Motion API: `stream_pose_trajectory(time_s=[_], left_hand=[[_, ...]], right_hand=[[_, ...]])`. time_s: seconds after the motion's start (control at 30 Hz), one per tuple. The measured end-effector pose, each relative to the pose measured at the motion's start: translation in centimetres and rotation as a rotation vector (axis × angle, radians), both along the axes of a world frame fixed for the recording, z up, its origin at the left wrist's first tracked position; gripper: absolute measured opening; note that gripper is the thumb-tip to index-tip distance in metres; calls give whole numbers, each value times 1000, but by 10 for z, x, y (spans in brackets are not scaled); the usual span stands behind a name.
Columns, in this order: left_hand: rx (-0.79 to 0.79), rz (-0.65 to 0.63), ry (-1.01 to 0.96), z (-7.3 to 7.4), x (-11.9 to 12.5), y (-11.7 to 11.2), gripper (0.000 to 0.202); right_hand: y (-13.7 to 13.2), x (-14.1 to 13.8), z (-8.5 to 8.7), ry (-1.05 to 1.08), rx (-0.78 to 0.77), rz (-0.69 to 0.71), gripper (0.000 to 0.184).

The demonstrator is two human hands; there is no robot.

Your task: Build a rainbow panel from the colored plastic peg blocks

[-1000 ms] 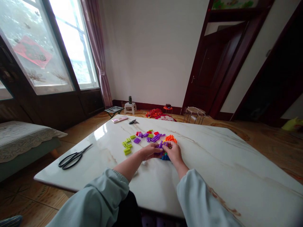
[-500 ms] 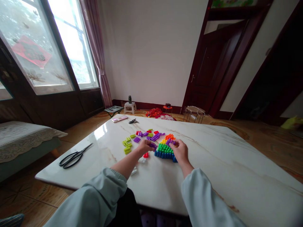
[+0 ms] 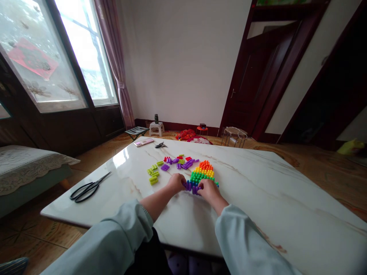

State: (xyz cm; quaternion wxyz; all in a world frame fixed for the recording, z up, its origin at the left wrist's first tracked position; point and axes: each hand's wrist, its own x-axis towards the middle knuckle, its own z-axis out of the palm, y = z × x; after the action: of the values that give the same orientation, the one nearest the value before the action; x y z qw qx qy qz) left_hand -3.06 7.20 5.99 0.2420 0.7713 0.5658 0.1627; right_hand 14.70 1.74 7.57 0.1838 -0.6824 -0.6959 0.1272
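Note:
A rainbow-banded build of small rounded plastic building blocks (image 3: 204,174) lies on the table, with orange at the far end, then yellow, green and blue. My left hand (image 3: 177,183) pinches a purple building block (image 3: 188,186) at the build's near left corner. Beside it, my right hand (image 3: 210,192) is closed on another purple building block (image 3: 195,190) along the near edge. Its fingers cover part of the blue row. Whether the purple blocks are joined to the blue ones I cannot tell.
Loose purple blocks (image 3: 187,164) and lime-green blocks (image 3: 154,179) lie left of and beyond the build. Black long-bladed scissors (image 3: 90,188) rest on the marble-look table (image 3: 275,198) at left. A pink phone-like object (image 3: 143,142) and small dark pliers-like tool (image 3: 161,145) lie at the far edge.
Both hands have moved the purple blocks to the build's near edge; the right hand came down from over the yellow and green rows. The left hand shifted slightly toward me.

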Motion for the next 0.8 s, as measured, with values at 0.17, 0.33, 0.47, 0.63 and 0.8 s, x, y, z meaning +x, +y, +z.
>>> stream_pose_trajectory(time_s=[0.17,0.33,0.47,0.63,0.8], left_hand=[[24,10,36,-3,7,0,25],[18,23,40,1,10,-4,23],[-2,29,41,5,13,-6,21],[-12,41,43,6,14,-7,22],[-25,59,47,5,14,-6,21]], right_hand=[[6,-3,-5,-83,-10,0,18],[12,0,-10,-125,-20,-31,17],[13,1,-10,-146,-39,-65,16],[11,2,-7,-147,-48,-87,11],[11,3,-7,-127,-51,-97,8]])
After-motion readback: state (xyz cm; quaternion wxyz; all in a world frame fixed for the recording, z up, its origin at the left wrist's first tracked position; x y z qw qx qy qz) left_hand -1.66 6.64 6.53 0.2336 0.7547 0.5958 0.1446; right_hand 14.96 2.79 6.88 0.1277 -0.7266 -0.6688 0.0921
